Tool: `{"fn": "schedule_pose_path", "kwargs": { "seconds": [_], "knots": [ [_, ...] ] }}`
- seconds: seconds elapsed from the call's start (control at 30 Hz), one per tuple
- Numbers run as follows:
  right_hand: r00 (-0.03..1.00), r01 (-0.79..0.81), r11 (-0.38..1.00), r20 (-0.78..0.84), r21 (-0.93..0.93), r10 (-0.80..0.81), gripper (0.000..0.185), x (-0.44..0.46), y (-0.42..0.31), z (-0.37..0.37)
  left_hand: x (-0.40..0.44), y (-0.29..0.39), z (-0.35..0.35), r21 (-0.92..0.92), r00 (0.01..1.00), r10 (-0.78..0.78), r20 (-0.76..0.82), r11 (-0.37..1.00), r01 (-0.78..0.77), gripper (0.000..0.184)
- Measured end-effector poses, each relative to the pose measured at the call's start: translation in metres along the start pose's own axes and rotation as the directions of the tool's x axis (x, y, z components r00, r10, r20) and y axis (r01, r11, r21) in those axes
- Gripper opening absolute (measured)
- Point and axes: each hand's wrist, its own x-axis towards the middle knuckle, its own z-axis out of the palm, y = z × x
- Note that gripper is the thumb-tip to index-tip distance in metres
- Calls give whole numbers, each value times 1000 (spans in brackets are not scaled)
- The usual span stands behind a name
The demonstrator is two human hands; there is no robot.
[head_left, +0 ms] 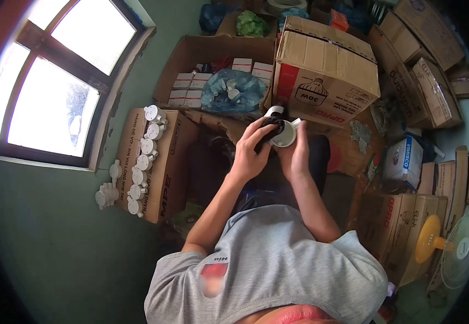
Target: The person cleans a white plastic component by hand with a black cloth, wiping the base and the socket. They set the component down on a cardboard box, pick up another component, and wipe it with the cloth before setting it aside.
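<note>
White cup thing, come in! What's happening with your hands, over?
Right hand holding white cup thing, open end showing. Left hand at its side, over something dark. Dark bit partly covers the view; no other blockage seen.

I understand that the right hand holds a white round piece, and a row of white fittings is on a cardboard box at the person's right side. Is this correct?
One part is wrong: the head view shows the cardboard box with the row of white fittings at the person's left side. The right hand does hold a white round piece.
</note>
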Motion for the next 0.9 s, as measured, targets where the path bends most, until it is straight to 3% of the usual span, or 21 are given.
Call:
{"fn": "schedule_pose_path", "kwargs": {
  "seconds": [0.03, 0.07, 0.1, 0.13, 0.2, 0.3, 0.4, 0.43, 0.47, 0.5, 0.63, 0.7, 0.77, 0.87, 0.9],
  "knots": [
    [996, 88, 985, -16, -145, -92, 43, -2, 9, 1, 3, -2, 1, 59, 1000, 5, -7, 998, -5, 41],
    [993, 115, 981, -1, -158, -117, 38, -2, 13, 1, 2, -1, 2, 56, 1000, 6, -8, 998, -5, 41],
    [990, 140, 975, 14, -172, -140, 34, -3, 15, -1, 0, 1, 3, 179, 999, 45, 21, 983, -48, 41],
    [990, 140, 974, 17, -176, -139, 34, -2, 11, -1, -1, 5, 3, 299, 995, 80, 53, 950, -92, 40],
    [997, 29, 970, -62, -243, -45, 30, 0, 1, -2, -6, 10, 1, 312, 992, 53, 115, 946, -87, 40],
    [992, 36, 922, -101, -385, -81, 31, 4, 14, -27, -9, 15, -13, 354, 967, -22, 254, 933, -72, 38],
    [997, 69, 892, -8, -448, -81, 31, -11, 5, -25, -15, 6, -16, 225, 943, 8, 332, 970, -88, 38],
    [996, 90, 866, 37, -491, -83, 32, -16, 5, -23, -18, 7, -12, 332, 948, 2, 319, 936, -114, 40],
    [962, 268, 740, 134, -617, -237, 33, -4, 13, -38, -21, 10, -7, 434, 951, -1, 308, 890, -140, 43],
    [962, 266, 742, 128, -615, -239, 33, -2, 13, -45, -24, 12, -1, 529, 956, 4, 295, 832, -166, 46],
    [980, 192, 755, 76, -627, -185, 31, -3, 3, -44, -27, 13, -6, 291, 852, -194, 487, 955, 51, 57],
    [934, 356, 582, 249, -731, -258, 29, -4, 2, -45, -17, 16, -11, 335, 904, -224, 364, 937, 98, 58],
    [941, 336, 597, 232, -729, -246, 28, -5, -1, -39, -19, 16, -8, 394, 901, -237, 363, 916, 83, 58],
    [962, 268, 730, 223, -628, -161, 26, 11, -1, -51, -19, 13, -9, 242, 854, -162, 494, 969, 44, 54],
    [962, 267, 727, 224, -633, -158, 26, 10, 1, -55, -11, 8, -13, 214, 832, -213, 513, 970, 117, 52]
  ]
}}
